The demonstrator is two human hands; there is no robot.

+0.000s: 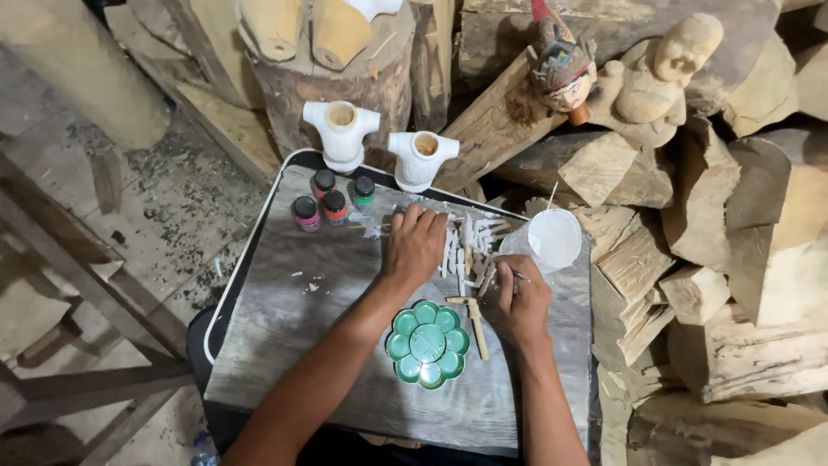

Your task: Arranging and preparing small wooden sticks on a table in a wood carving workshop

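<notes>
Mostly whitened already, small carved wooden pieces [470, 246] lie on the grey worktop [285, 328]; left hand [414, 246] rests flat beside them, right hand [522, 298] pinches a thin brush [520, 276]; one bare wooden piece [475, 324] remains.

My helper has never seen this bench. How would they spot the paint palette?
Start at the grey board across the person's lap. Near its front edge, between the two forearms, lies the palette. It is the only green, flower-shaped dish, beside a plain wooden stick.
</notes>
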